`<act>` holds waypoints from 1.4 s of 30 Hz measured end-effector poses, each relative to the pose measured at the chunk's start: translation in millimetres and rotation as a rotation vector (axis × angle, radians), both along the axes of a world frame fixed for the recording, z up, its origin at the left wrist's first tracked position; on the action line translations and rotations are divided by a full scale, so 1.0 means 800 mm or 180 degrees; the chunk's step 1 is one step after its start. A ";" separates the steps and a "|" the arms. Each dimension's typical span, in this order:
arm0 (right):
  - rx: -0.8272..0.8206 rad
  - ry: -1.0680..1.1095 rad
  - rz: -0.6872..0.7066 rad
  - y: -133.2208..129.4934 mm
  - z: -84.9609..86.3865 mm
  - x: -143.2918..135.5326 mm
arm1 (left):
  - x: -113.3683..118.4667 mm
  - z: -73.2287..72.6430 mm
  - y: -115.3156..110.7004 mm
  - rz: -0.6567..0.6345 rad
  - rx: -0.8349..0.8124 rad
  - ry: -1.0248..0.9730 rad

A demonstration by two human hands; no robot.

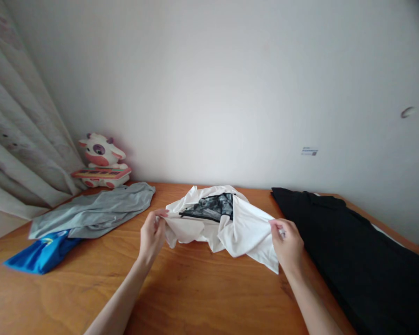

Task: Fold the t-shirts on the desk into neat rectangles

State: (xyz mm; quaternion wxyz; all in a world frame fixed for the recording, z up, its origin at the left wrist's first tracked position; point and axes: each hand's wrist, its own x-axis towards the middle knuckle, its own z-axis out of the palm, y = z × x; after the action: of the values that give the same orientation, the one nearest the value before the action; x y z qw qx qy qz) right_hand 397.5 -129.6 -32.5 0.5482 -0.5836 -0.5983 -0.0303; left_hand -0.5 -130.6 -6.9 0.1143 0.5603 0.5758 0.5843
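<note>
A crumpled white garment point(251, 228) with a dark grey patterned panel point(212, 207) edged in black is stretched between my two hands above the wooden table. My left hand point(153, 235) pinches its left edge between thumb and fingers. On the other side, my right hand point(287, 242) grips the right edge, and a corner of the cloth hangs down beside it. The back part of the garment is bunched up near the wall. What kind of garment it is, I cannot tell.
Grey clothing point(101, 211) lies at the left, partly over a blue piece of cloth point(43, 253). Behind it stands a cow-shaped toy keyboard point(103, 173) near the curtain point(17, 116). Black clothing point(349, 251) covers the right side of the table point(209, 293). A wall point(216, 93) rises behind.
</note>
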 end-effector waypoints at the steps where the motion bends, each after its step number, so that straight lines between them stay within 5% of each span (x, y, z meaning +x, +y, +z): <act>1: 0.0111 -0.0015 -0.0176 0.001 0.000 0.005 | -0.006 0.000 0.003 0.0228 0.0027 -0.0227; 3: 0.0148 -0.0146 -0.0430 0.002 -0.002 0.012 | -0.017 -0.001 0.008 0.0659 -0.0038 -0.0347; 6: 0.0035 -0.0455 -0.0352 0.004 -0.008 0.009 | -0.022 -0.004 0.008 0.1002 -0.0007 0.0424; 8: -0.0090 -0.0682 0.0143 0.001 -0.011 -0.001 | -0.016 -0.004 0.002 0.0541 0.0110 0.1161; 12: -0.0827 -0.1144 0.1321 -0.012 -0.012 -0.030 | 0.010 0.001 -0.017 -0.1273 -0.0195 0.2276; 15: -0.1248 -0.1155 0.1613 -0.018 -0.011 -0.042 | 0.024 0.004 -0.026 -0.1756 -0.0465 0.2628; 18: -0.1350 -0.0884 0.1666 -0.015 -0.013 -0.042 | 0.024 0.000 -0.026 -0.1638 -0.0643 0.2660; 24: -0.1715 -0.0101 0.1615 -0.015 -0.012 -0.045 | 0.003 -0.016 -0.008 -0.0765 -0.0727 0.2734; 28: -0.2596 0.0502 0.2703 -0.027 0.014 -0.053 | -0.008 -0.022 0.003 -0.0258 -0.0540 0.2171; 30: -0.2649 0.0826 0.2851 -0.027 0.025 -0.049 | -0.011 -0.019 0.008 0.0019 -0.0410 0.1406; 34: -0.1377 0.1119 0.1177 -0.009 0.016 -0.016 | -0.017 -0.008 0.013 0.0337 -0.0271 -0.0900; 37: -0.1151 0.0826 0.0209 0.005 -0.008 0.010 | -0.020 -0.003 0.015 0.0298 -0.0104 -0.2227; 39: -0.1248 0.0484 0.0063 0.008 -0.019 0.015 | -0.020 0.000 0.015 0.0275 -0.0114 -0.2660; 42: -0.1458 -0.0050 0.0402 0.000 -0.019 -0.001 | -0.011 0.005 0.016 0.0104 -0.0205 -0.2796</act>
State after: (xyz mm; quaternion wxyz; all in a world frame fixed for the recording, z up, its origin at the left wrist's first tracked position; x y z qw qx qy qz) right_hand 396.5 -129.2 -47.3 0.3976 -0.6540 -0.6291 0.1361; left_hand -9.0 -117.9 -2.9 0.3563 0.2458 0.4992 0.7506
